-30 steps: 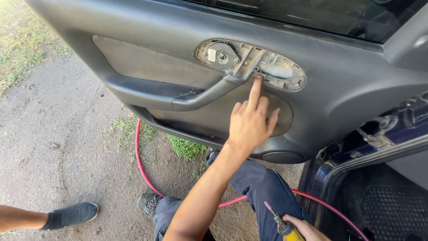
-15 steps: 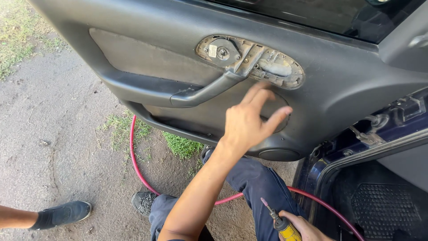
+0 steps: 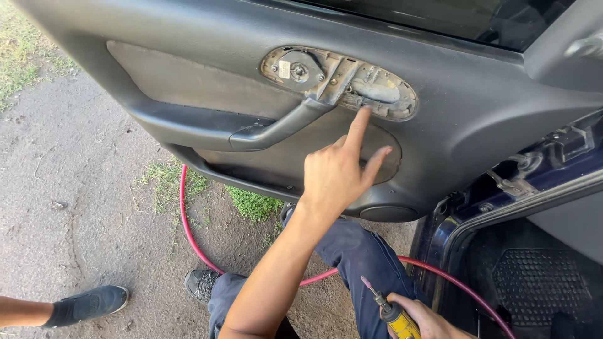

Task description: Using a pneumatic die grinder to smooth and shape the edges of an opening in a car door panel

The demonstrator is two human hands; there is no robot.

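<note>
Navy trousers (image 3: 364, 257), dark sneaker (image 3: 202, 284) (arms sleeveless)

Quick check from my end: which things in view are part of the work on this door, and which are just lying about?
In the work:
- grey plastic car door panel
- oval handle recess with its cover off, where the left hand points
- yellow-handled screwdriver in the right hand

Lying about:
- red hose on the ground
- another person's dark shoe
- black rubber floor mat
</note>
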